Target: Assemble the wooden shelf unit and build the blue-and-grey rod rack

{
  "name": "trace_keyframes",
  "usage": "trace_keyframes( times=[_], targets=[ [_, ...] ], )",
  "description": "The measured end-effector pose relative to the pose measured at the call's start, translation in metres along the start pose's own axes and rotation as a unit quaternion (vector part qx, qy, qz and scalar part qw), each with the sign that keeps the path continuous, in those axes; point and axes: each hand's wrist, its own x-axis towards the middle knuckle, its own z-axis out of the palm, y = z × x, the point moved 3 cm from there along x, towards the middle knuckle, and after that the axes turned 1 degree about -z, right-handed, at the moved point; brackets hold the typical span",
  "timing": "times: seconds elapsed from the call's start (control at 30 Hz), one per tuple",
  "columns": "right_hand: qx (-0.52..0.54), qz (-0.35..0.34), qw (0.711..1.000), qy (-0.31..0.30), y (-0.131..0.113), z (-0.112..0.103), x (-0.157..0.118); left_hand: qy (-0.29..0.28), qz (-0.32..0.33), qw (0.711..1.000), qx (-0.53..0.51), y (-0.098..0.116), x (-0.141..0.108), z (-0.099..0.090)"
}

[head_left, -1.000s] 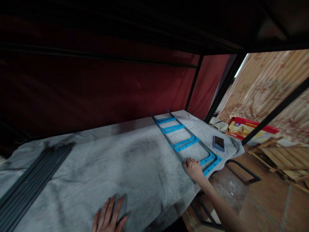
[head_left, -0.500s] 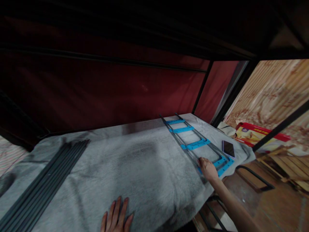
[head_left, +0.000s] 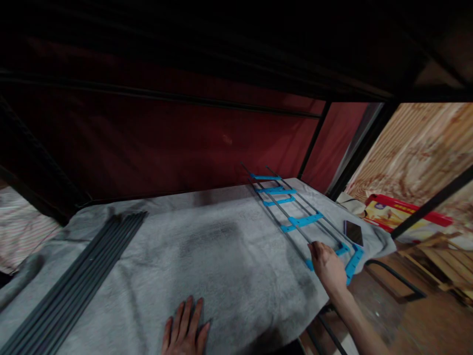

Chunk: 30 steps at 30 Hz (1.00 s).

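My right hand (head_left: 328,268) is closed round the near end of a ladder-like rack frame (head_left: 266,177), made of thin grey rods joined by blue plastic crosspieces. A second, similar frame (head_left: 280,201) lies beneath it on the grey cloth (head_left: 221,281); the upper one is partly raised off it. Where the fingers grip, part of the near blue crosspiece is hidden. At the bottom middle, my left hand (head_left: 185,330) rests flat on the cloth with fingers spread, holding nothing.
Several dark grey rods (head_left: 79,276) lie side by side at the left. Right of the frames sits a phone (head_left: 354,232). Black metal posts (head_left: 314,140) and a dark red curtain (head_left: 192,148) enclose the back. A red and yellow box (head_left: 402,209) stands beyond the right edge.
My right hand has lifted the upper frame, so its rods and blue crosspieces now stand apart from the lower frame. My left hand stays flat on the cloth. The view has shifted slightly.
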Motion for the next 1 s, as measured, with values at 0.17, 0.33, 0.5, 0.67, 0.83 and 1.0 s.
trace_keyframes(
  times=[0.17, 0.33, 0.5, 0.67, 0.83, 1.0],
  targets=[
    [0.043, -0.024, 0.999, 0.006, -0.073, -0.018, -0.012, 0.021, -0.051, 0.998, -0.025, -0.019, 0.001, -0.008],
    [0.076, -0.043, 0.996, -0.019, -0.142, -0.025, -0.026, 0.098, -0.114, 0.965, -0.216, -0.026, 0.015, -0.027],
    [0.112, -0.049, 0.991, -0.048, -0.193, -0.025, -0.045, 0.044, -0.206, 0.860, -0.464, 0.013, 0.041, -0.049],
    [0.142, -0.054, 0.984, -0.090, -0.220, -0.018, -0.065, -0.025, -0.263, 0.757, -0.597, 0.057, 0.060, -0.050],
    [0.150, -0.058, 0.978, -0.135, -0.235, -0.012, -0.078, -0.051, -0.310, 0.614, -0.724, 0.090, 0.062, -0.042],
    [0.190, -0.059, 0.964, -0.174, -0.245, 0.003, -0.092, -0.027, -0.340, 0.526, -0.779, 0.111, 0.065, -0.045]
  ],
)
